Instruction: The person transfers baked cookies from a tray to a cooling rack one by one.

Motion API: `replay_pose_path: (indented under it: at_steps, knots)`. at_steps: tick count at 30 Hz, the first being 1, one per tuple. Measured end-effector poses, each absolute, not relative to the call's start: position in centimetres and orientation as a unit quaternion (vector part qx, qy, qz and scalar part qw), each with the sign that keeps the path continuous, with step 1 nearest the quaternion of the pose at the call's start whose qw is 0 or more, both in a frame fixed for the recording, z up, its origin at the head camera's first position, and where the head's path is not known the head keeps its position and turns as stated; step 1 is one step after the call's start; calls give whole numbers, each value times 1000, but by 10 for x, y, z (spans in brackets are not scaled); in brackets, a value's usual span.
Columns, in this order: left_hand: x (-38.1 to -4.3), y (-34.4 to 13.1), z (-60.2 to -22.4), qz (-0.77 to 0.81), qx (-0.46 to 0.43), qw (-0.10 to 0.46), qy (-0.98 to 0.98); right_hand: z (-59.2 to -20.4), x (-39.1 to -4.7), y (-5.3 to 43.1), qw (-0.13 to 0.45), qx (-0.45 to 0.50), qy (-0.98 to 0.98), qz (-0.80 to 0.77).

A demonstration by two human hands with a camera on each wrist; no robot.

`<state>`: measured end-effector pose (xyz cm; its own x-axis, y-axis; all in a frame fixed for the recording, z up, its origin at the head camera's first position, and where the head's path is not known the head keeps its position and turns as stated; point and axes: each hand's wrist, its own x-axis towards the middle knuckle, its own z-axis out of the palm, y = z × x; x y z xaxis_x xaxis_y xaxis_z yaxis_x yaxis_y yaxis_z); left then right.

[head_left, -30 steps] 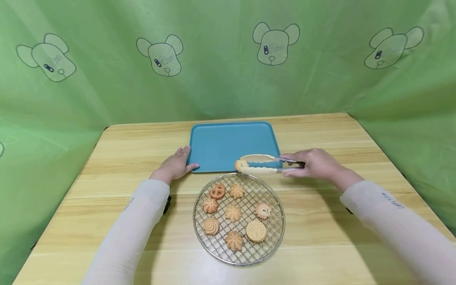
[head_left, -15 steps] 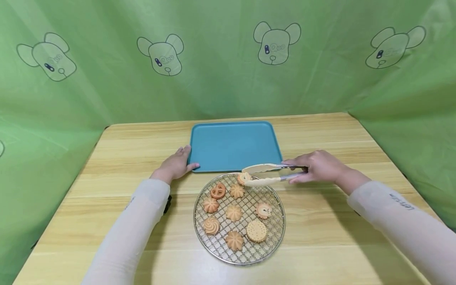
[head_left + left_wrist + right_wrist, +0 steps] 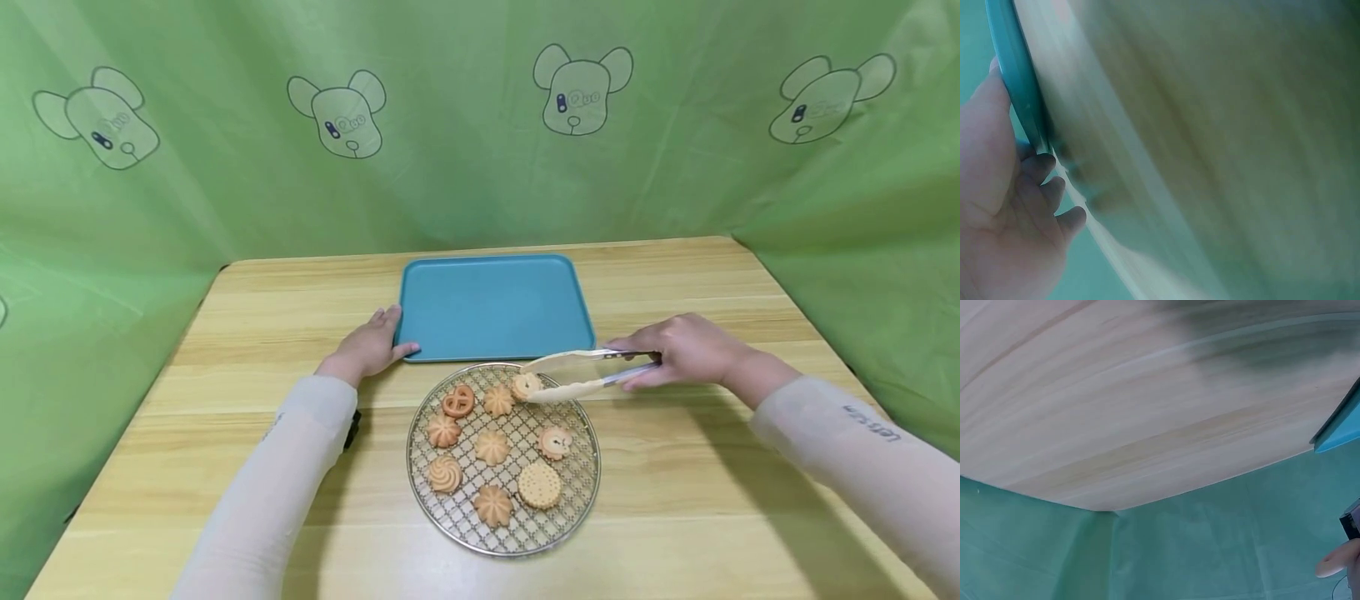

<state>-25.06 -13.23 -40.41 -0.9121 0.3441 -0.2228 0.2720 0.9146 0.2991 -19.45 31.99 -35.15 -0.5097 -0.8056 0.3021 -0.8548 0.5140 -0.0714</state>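
Observation:
In the head view my right hand [image 3: 697,354] grips a pair of tongs [image 3: 573,389] with cream scalloped tips. Between the tips sits a pale cookie [image 3: 526,385] with a ruffled edge, at the back right of a round wire rack [image 3: 516,543]. Whether the tips squeeze the cookie is hard to tell. My left hand [image 3: 369,348] holds the front left corner of a blue rectangular tray [image 3: 495,308], thumb over the rim. In the left wrist view, the fingers [image 3: 1072,220] bend beside the tray's edge. The right wrist view catches only a bit of the right hand [image 3: 1342,557].
Several cookies lie on the rack, among them a pretzel-shaped cookie [image 3: 458,402], a swirl cookie [image 3: 445,475], a round dotted cookie [image 3: 539,486] and a lion-face cookie [image 3: 554,443]. The wooden table [image 3: 675,500] is bounded by a green curtain [image 3: 465,192] behind and at both sides.
My right hand has moved the tongs and the cookie from over the tray's front edge toward me and slightly right, onto the rack's back part. My left hand stays at the tray.

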Motion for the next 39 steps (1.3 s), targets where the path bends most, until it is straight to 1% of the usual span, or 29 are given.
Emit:
replay_pose_path:
  at_steps: [11, 18, 25, 29, 37, 39]
  knots:
    - [-252, -133, -405, 132, 161, 135, 969, -344, -191, 323, 80, 464, -879, 74]
    - [-252, -133, -407, 131, 162, 134, 969, -342, -191, 324, 92, 472, -875, 56]
    - [-251, -132, -405, 134, 159, 139, 968, -342, -191, 325, 89, 467, -878, 59]
    - [-251, -133, -405, 131, 159, 140, 968, -342, -190, 326, 101, 465, -877, 63]
    - [-251, -133, -405, 132, 162, 137, 968, -349, -191, 322, 115, 456, -878, 92]
    - [-256, -135, -412, 135, 164, 134, 968, -352, -191, 319, 113, 444, -883, 95]
